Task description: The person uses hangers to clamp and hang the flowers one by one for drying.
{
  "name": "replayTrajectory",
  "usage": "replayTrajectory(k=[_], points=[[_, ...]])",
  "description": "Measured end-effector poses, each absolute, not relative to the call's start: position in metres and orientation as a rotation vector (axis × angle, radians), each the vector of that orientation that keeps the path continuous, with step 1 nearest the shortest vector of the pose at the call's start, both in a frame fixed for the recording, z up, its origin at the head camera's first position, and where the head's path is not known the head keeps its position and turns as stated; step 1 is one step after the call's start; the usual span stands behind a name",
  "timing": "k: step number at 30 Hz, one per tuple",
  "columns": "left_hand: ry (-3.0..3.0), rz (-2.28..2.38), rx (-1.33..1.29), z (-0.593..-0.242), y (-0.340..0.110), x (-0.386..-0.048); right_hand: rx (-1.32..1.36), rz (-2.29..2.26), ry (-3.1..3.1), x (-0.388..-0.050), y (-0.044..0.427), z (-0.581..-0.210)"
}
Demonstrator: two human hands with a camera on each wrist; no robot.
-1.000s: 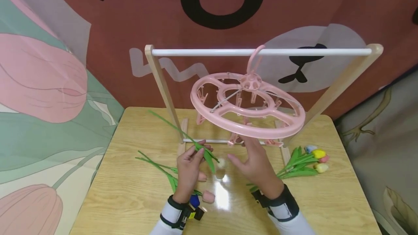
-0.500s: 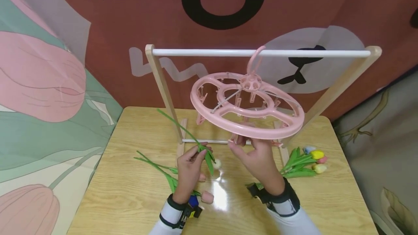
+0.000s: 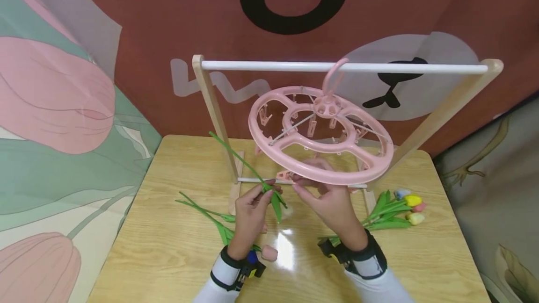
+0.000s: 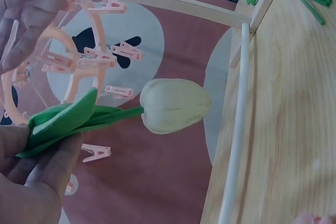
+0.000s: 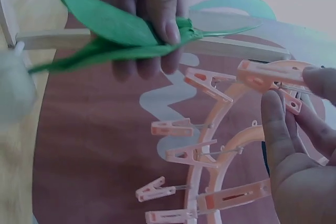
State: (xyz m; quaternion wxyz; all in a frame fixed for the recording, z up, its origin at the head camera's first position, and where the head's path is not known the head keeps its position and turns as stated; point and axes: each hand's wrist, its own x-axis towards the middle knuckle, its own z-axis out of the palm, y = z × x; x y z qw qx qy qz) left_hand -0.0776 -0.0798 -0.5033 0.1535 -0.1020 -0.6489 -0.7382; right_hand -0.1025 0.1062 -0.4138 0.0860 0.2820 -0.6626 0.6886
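Observation:
In my left hand point(image 3: 251, 209) a white artificial tulip point(image 4: 176, 106) is pinched by its green leaves and stem, the stem pointing up and away in the head view. My right hand point(image 3: 332, 207) reaches under the near rim of a pink round drying hanger point(image 3: 337, 177). Thumb and fingers of that hand pinch a pink clothespin point(image 5: 270, 74), which hangs from the ring. In the right wrist view the tulip's leaves point(image 5: 115, 24) lie apart from this clothespin. Several other clothespins point(image 4: 123, 51) dangle around the hanger.
A wooden rack with a white top bar point(image 3: 269, 66) carries the hanger. Its lower bar point(image 4: 240, 114) runs close above the table point(image 3: 147, 247). Several tulips point(image 3: 387, 212) lie at the right. More stems point(image 3: 206, 212) and a pink bloom point(image 3: 269, 253) lie by my left forearm.
My right hand has risen slightly, taken hold of a clothespin and drawn it left, tilting the hanger. The tulip in my left hand has shifted a little right.

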Motion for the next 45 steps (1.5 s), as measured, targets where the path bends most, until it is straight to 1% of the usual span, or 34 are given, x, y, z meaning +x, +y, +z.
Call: replayTrajectory(k=[10,16,24,45], points=[[-1.881,-2.075,-0.363,-0.494,-0.069,-0.082,0.793,1.977,-2.022,-0.107,0.104,-0.42],[-1.931,-1.983,-0.399,-0.492,-0.065,-0.086,0.793,1.95,-2.021,-0.11,0.103,-0.423],[-1.897,-1.991,-0.466,-0.492,-0.062,-0.088,0.78,1.936,-1.989,-0.111,0.101,-0.426],[-1.982,-1.946,-0.335,-0.492,-0.064,-0.087,0.754,1.891,-2.033,-0.11,0.099,-0.427]])
